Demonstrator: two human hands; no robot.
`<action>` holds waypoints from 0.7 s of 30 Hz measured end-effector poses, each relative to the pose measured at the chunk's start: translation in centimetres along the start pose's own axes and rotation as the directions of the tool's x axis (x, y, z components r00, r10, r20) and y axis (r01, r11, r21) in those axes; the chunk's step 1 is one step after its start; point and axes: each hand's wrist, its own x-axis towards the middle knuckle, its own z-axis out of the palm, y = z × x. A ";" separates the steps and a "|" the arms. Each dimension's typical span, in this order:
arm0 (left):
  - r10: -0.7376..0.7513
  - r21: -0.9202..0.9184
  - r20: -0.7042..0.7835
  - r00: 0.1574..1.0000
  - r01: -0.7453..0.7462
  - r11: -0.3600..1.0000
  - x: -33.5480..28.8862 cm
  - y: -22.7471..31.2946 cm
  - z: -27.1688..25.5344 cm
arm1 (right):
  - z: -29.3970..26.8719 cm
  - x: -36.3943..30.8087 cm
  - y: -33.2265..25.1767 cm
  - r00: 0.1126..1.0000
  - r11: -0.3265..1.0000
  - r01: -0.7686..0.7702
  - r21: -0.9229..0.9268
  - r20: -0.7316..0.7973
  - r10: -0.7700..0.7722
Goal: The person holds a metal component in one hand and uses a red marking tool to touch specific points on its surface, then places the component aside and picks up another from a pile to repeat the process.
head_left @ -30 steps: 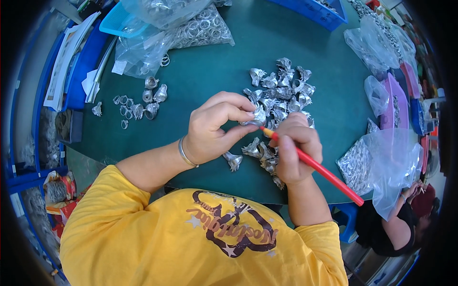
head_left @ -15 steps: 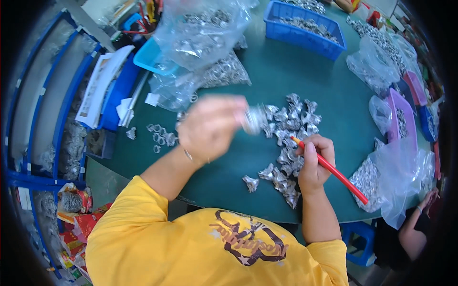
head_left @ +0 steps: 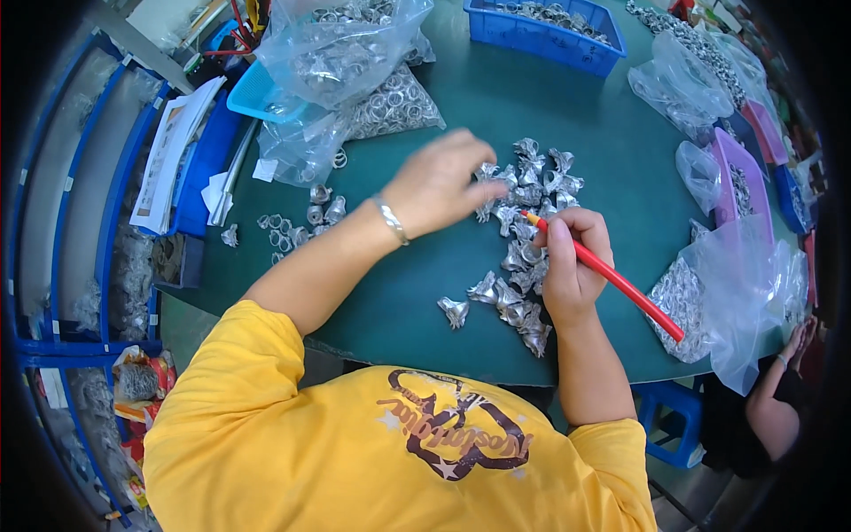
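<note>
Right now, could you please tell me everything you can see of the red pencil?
The pencil is long and straight, with a glossy red body and a sharpened end: a pale yellowish cone, wood by its look, with a dark reddish tip. It slants, tip toward the upper left and blunt end toward the lower right. The right hand grips it near the sharpened end. The tip lies over the metal pieces; whether it touches one, I cannot tell.

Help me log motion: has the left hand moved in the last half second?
Yes: judged against the blue tray, the left hand has moved right and slightly forward, toward the silver pieces.
</note>
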 end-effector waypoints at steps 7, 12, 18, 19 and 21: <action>-0.193 -0.244 0.087 0.977 0.209 0.947 -3.1 -0.4 2.7 | 0.0 0.1 0.2 1.000 0.999 -0.030 0.013 0.005 0.030; -0.206 -0.566 -0.125 0.970 0.101 0.818 -5.8 1.3 2.9 | 1.0 0.0 -0.3 0.997 0.998 -0.051 0.025 0.063 0.049; -0.434 -0.865 0.174 0.884 0.347 0.362 -6.5 1.9 2.3 | 1.4 0.2 0.8 0.936 0.990 0.123 -0.071 0.339 -0.092; -0.385 -0.848 0.101 0.917 0.281 0.448 -6.6 2.2 2.2 | 1.4 0.0 0.9 0.943 0.995 0.075 -0.071 0.328 -0.048; -0.310 -0.835 0.011 0.951 0.179 0.520 -6.5 2.9 2.1 | 1.6 -0.3 1.3 0.967 0.999 -0.012 -0.039 0.252 0.022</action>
